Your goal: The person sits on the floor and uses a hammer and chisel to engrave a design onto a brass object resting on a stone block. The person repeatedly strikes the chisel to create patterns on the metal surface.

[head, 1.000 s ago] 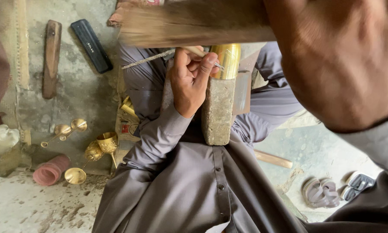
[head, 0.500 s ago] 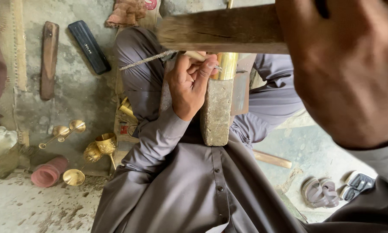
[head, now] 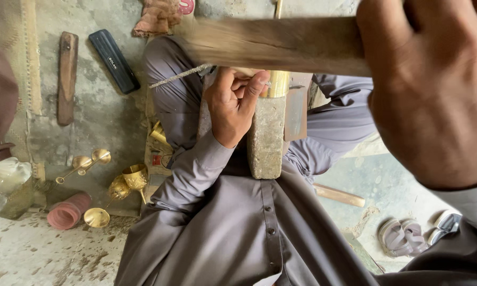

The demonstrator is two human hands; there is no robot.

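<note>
**A:** Brass first, over on the left of the floor: a small goblet (head: pixel 136 176), two little spoons (head: pixel 87 160) and a round dish (head: pixel 96 217) lie finished-looking beside a pink cup (head: pixel 68 210). Those I count as done.

**B:** And the piece in hand?

**A:** That is the brass tube (head: pixel 277 83), standing on the stone block (head: pixel 266 136) in my lap. My left hand (head: pixel 232 107) is closed on it, thumb against its side, pinning it to the top of the block. A thin rod (head: pixel 179 76) pokes out left of that hand; whether I hold it or it only lies there, I cannot tell.

**B:** How far along is the tube?

**A:** Mid-work, I judge. It shines, yet I see no shaping on it, so most of the hammering seems left.

**B:** And your right hand?

**A:** My right hand (head: pixel 434 90) is clenched round the wooden mallet (head: pixel 278 45), which crosses the top of the view above the tube, not touching it as far as I can see.

**B:** What can't you make out?

**A:** The mallet is blurred, and its far end is smeared. It covers the tube's upper part, and my fingers hide the tube's left side. My right hand is cut off at the edge. Sandals (head: pixel 403 237) lie low on the right.
</note>
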